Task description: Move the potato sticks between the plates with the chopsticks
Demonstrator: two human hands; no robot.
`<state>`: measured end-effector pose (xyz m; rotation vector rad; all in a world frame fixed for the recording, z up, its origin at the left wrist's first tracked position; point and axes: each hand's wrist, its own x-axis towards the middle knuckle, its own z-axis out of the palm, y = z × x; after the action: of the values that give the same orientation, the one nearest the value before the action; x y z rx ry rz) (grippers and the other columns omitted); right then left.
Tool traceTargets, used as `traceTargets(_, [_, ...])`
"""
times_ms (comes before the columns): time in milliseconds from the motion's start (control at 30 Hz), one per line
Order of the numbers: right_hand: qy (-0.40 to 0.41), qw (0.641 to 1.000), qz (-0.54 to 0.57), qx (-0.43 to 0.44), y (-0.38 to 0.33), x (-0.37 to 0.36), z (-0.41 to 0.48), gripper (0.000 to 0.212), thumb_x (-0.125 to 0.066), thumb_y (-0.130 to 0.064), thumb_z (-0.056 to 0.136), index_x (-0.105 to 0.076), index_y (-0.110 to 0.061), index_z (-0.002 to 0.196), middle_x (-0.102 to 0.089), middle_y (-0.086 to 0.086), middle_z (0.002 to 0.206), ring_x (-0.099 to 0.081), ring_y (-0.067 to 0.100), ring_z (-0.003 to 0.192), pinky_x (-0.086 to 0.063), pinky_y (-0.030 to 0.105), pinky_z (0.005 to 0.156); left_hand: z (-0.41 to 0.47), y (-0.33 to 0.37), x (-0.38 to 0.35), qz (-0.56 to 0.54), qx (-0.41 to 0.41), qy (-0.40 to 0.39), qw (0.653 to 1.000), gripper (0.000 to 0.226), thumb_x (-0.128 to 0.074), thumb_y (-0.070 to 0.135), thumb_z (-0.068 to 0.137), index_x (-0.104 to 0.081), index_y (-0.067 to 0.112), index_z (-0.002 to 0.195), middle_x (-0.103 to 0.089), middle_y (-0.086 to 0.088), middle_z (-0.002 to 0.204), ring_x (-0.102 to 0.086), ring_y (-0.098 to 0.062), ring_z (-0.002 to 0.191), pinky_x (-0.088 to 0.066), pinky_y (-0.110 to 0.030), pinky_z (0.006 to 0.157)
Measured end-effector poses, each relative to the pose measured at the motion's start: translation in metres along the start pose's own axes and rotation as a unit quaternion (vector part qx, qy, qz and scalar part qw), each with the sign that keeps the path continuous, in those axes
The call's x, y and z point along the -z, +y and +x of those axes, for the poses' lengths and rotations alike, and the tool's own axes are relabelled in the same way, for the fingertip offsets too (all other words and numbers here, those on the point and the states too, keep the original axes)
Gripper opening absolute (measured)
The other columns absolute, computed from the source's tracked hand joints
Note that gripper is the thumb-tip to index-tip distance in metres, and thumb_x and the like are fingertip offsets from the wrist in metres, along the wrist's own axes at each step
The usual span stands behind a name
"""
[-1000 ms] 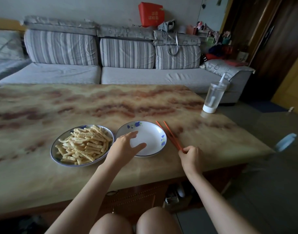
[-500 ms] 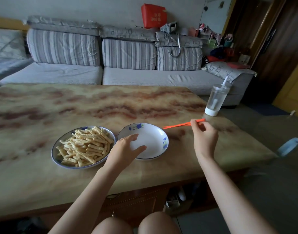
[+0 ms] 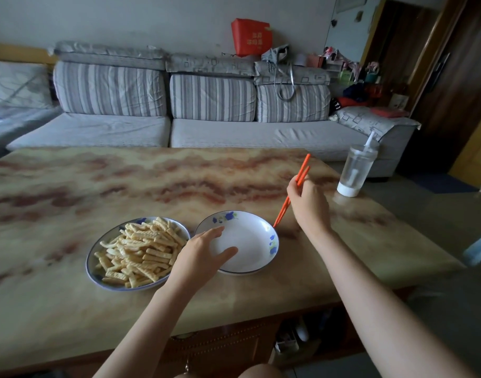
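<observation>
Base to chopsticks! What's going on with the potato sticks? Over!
Right hand grips orange chopsticks, tips beside white plate. Left hand open on that plate's rim, between plates. Potato sticks all on other plate.

A single wide-angle camera on the person's head looks forward and down across the desk [image 3: 179,175] toward the sofa [image 3: 261,135]. The desk's near edge lies close beneath it.
</observation>
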<state>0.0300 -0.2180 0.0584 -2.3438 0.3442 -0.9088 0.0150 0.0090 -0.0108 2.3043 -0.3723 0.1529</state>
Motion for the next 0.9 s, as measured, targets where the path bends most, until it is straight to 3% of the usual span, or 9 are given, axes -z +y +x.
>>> traceTargets(67, [-0.051, 0.997, -0.047, -0.022, 0.002, -0.005, 0.001, 0.031, -0.04, -0.034, 0.097, -0.061, -0.012, 0.089, -0.064, 0.008, 0.082, -0.058, 0.033, 0.081, -0.041, 0.035, 0.069, 0.001, 0.0, 0.001, -0.008, -0.005, 0.004, 1.0, 0.06, -0.068, 0.049, 0.08, -0.051, 0.029, 0.133, -0.056, 0.013, 0.13, -0.049, -0.009, 0.122, -0.038, -0.025, 0.098])
traceTargets(167, [-0.105, 0.992, -0.027, -0.063, 0.007, -0.003, 0.004, 0.038, -0.036, -0.035, 0.098, -0.068, -0.017, 0.087, -0.061, 0.001, 0.083, -0.059, 0.03, 0.09, -0.038, 0.031, 0.074, 0.003, 0.003, 0.002, -0.01, -0.011, 0.006, 1.0, 0.059, -0.068, 0.048, 0.08, -0.052, 0.028, 0.133, -0.056, 0.013, 0.129, -0.048, -0.009, 0.122, -0.037, -0.024, 0.098])
traceTargets(300, [-0.066, 0.996, -0.007, -0.055, 0.006, 0.011, 0.011, 0.035, -0.037, -0.032, 0.096, -0.063, -0.02, 0.075, -0.061, 0.002, 0.076, -0.059, 0.031, 0.083, -0.039, 0.032, 0.073, 0.003, 0.004, 0.003, -0.005, -0.009, 0.002, 1.0, 0.06, -0.067, 0.048, 0.081, -0.05, 0.028, 0.135, -0.056, 0.013, 0.13, -0.048, -0.01, 0.121, -0.037, -0.025, 0.097])
traceTargets(500, [-0.119, 0.99, -0.015, -0.072, 0.01, 0.007, 0.009, 0.03, -0.042, -0.029, 0.09, -0.058, -0.019, 0.066, -0.059, 0.001, 0.068, -0.058, 0.03, 0.078, -0.04, 0.033, 0.069, 0.0, 0.003, 0.001, -0.003, -0.008, -0.002, 1.0, 0.059, -0.067, 0.049, 0.081, -0.051, 0.029, 0.135, -0.056, 0.014, 0.129, -0.049, -0.009, 0.121, -0.038, -0.026, 0.098])
traceTargets(700, [-0.109, 0.989, 0.045, -0.084, 0.018, 0.01, 0.011, 0.056, -0.043, -0.057, 0.092, -0.051, -0.017, 0.054, -0.048, -0.001, 0.047, -0.052, 0.027, 0.057, -0.042, 0.034, 0.068, 0.001, 0.001, 0.004, -0.009, -0.012, 0.003, 1.0, 0.059, -0.067, 0.049, 0.081, -0.051, 0.03, 0.134, -0.057, 0.014, 0.128, -0.049, -0.01, 0.12, -0.038, -0.026, 0.098])
traceTargets(800, [-0.108, 0.988, 0.064, -0.092, 0.022, 0.012, 0.01, 0.053, -0.046, -0.053, 0.093, -0.05, -0.017, 0.054, -0.043, -0.002, 0.041, -0.045, 0.022, 0.045, -0.039, 0.032, 0.062, 0.0, 0.001, 0.004, -0.008, -0.014, 0.001, 1.0, 0.059, -0.066, 0.049, 0.081, -0.051, 0.03, 0.135, -0.056, 0.014, 0.128, -0.05, -0.011, 0.12, -0.038, -0.026, 0.097])
traceTargets(900, [-0.108, 0.986, 0.076, -0.103, 0.023, 0.014, 0.009, 0.05, -0.04, -0.043, 0.097, -0.051, -0.016, 0.057, -0.045, -0.001, 0.044, -0.046, 0.022, 0.047, -0.039, 0.032, 0.064, -0.002, 0.0, 0.002, -0.008, -0.014, 0.001, 1.0, 0.059, -0.066, 0.049, 0.081, -0.05, 0.029, 0.135, -0.056, 0.013, 0.129, -0.049, -0.01, 0.121, -0.037, -0.025, 0.096])
